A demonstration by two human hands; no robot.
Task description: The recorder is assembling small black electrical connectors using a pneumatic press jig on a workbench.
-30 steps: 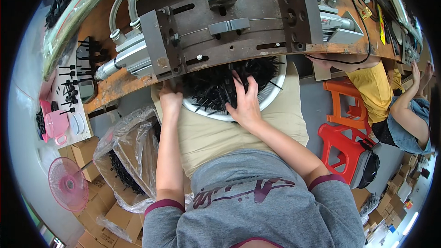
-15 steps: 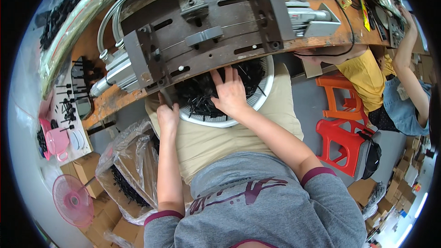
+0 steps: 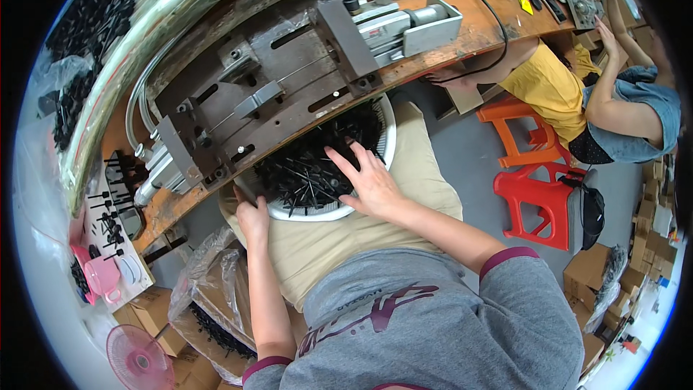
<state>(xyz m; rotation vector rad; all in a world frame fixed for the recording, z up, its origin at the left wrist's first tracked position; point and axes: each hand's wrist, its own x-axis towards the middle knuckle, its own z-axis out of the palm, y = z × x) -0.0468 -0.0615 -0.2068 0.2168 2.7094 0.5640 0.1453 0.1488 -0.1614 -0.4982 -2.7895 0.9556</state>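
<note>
Basket of black parts: white basket [image 3: 390, 133] sits on the person's lap [image 3: 422, 184], its far side tucked under the front edge of the workbench [image 3: 480, 36], below the brown metal fixture [image 3: 296, 112]. Black parts [image 3: 299, 180] heap inside, slender, pointing every way, no common long axis. Right hand [image 3: 369, 184] is nearer them: comes over the basket's near right rim, fingers spread and pointing toward the bench edge, thumb apart toward the near rim. Most of the heap lies left of these fingers, between the two hands; no part seen clasped, though some fingertips sink among the pieces. Left hand [image 3: 253, 218] is at the basket's left rim, outside the heap; cannot tell whether its fingers grip.
</note>
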